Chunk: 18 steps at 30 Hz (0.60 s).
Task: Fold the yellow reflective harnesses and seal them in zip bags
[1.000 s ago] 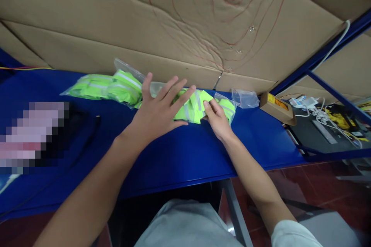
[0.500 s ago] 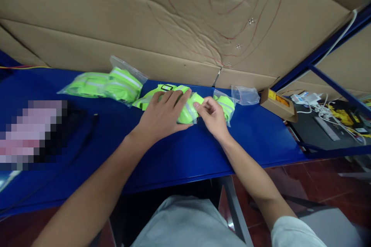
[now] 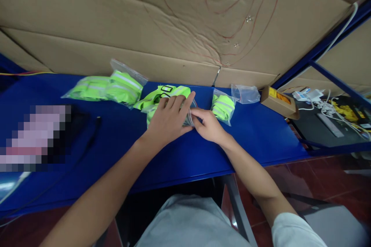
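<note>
My left hand (image 3: 169,119) lies palm down on a folded neon green vest (image 3: 162,94) on the blue table (image 3: 179,154), fingers together and pressing it flat. My right hand (image 3: 207,125) meets it at the vest's right end, its fingers pinched on the edge of the vest or its clear wrapper. Most of the folded vest is hidden under my hands. A bagged green vest (image 3: 222,107) sits just right of my right hand.
Two more bagged green vests (image 3: 107,87) lie at the left back. An empty clear bag (image 3: 245,94) and a small cardboard box (image 3: 278,102) sit to the right. Cardboard sheets (image 3: 145,27) wall off the back. A blurred patch (image 3: 34,137) covers the left.
My left hand dropped from spread and raised to flat on the vest. Both hands drew the vest toward me and squeezed it smaller; my right hand slid left to meet the left.
</note>
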### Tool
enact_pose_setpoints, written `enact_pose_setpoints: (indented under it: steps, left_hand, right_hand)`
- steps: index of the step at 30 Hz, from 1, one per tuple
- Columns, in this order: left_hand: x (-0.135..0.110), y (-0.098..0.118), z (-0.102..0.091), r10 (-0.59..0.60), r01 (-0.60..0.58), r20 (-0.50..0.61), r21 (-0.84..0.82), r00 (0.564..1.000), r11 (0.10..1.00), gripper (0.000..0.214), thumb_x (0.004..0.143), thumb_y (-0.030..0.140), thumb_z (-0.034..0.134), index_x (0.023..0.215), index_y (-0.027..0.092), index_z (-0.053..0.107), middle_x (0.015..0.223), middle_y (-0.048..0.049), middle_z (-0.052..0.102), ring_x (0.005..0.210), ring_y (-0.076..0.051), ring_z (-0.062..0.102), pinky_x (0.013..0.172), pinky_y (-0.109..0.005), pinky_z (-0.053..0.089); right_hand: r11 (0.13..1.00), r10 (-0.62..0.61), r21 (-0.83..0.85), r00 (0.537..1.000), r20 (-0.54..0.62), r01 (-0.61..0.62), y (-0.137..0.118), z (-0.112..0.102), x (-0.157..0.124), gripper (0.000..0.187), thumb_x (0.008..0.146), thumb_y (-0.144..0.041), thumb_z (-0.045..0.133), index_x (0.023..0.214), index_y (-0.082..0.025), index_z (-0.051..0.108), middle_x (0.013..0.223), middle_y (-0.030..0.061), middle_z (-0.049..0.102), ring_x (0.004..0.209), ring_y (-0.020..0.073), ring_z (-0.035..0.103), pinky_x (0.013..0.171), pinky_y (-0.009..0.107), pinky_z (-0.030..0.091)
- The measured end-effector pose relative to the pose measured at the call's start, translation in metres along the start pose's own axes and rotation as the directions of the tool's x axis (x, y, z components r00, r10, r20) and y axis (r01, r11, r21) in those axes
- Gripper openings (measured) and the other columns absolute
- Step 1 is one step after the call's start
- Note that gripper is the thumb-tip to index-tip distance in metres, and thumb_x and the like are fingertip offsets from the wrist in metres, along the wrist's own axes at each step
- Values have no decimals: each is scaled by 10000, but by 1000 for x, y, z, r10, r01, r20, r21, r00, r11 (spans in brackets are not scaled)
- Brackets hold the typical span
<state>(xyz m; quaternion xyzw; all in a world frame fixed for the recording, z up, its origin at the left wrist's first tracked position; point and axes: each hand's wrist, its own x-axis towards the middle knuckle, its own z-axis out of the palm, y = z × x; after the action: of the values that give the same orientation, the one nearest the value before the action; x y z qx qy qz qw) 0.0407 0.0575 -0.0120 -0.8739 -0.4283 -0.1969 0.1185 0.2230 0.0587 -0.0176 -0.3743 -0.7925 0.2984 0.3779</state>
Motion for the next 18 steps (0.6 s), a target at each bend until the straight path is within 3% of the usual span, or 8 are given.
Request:
enact_pose_setpoints:
  steps: [3, 6, 9, 11, 13, 16, 18]
  left_hand:
    - [3, -1, -4, -182, 184, 49, -41, 982, 982, 984, 916, 599, 650, 1656, 69, 277, 1381, -285, 585, 1253, -467, 572, 1032, -554, 434]
    - [8, -12, -17, -361, 395, 211, -152, 909, 906, 1203, 794, 701, 735, 1663, 44, 226, 1469, -320, 504, 1357, -512, 488, 1079, -599, 408]
    - [10, -26, -34, -194, 392, 431, -437, 881, 810, 1155, 734, 663, 789, 1650, 135, 325, 1442, -234, 555, 1308, -436, 539, 1077, -546, 430]
    - [9, -33, -36, -129, 431, 466, -629, 875, 647, 994, 758, 668, 763, 1588, 211, 461, 1326, -156, 628, 1176, -349, 612, 1003, -461, 480]
    - [5, -37, -29, -187, 532, 506, -721, 842, 444, 958, 738, 694, 778, 1543, 240, 523, 1258, -123, 656, 1117, -308, 636, 943, -407, 498]
    - [-3, -38, -6, -210, 703, 677, -705, 705, 89, 1036, 663, 666, 861, 1541, 236, 520, 1219, -117, 702, 1089, -297, 665, 889, -373, 500]
    - [-6, -37, 5, -161, 721, 732, -681, 662, -126, 1016, 632, 565, 921, 1510, 217, 546, 1170, -110, 743, 1034, -278, 692, 869, -358, 504]
  right_hand:
    - [998, 2, 55, 993, 115, -8, 3, -12, 1, 312, 1047, -335, 487, 1175, -206, 741, 1104, 65, 761, 1068, 202, 701, 989, 358, 534]
    - [999, -48, -8, 996, 80, 48, 8, -20, 0, 303, 1019, -437, 596, 1184, -222, 732, 1241, 80, 740, 1217, 226, 662, 1099, 389, 471]
    - [1000, -22, 1, 995, 95, 22, 17, -22, -3, 289, 996, -474, 641, 1009, -203, 741, 1042, 64, 767, 998, 196, 701, 954, 353, 521]
    - [988, 62, 133, 992, 107, -76, 23, -19, -7, 347, 996, -526, 625, 967, -195, 728, 944, 47, 762, 856, 167, 687, 818, 309, 538]
    - [959, 124, 242, 987, 102, -145, 28, -16, -10, 388, 970, -568, 647, 992, -188, 725, 928, 43, 760, 794, 152, 669, 740, 282, 525]
    - [957, 114, 264, 993, 31, -118, 29, -13, -15, 359, 949, -534, 693, 992, -180, 735, 938, 49, 754, 813, 153, 669, 748, 282, 510]
    - [978, 65, 198, 998, -24, -59, 26, -14, -18, 312, 969, -491, 679, 968, -185, 744, 935, 53, 744, 847, 161, 674, 781, 298, 507]
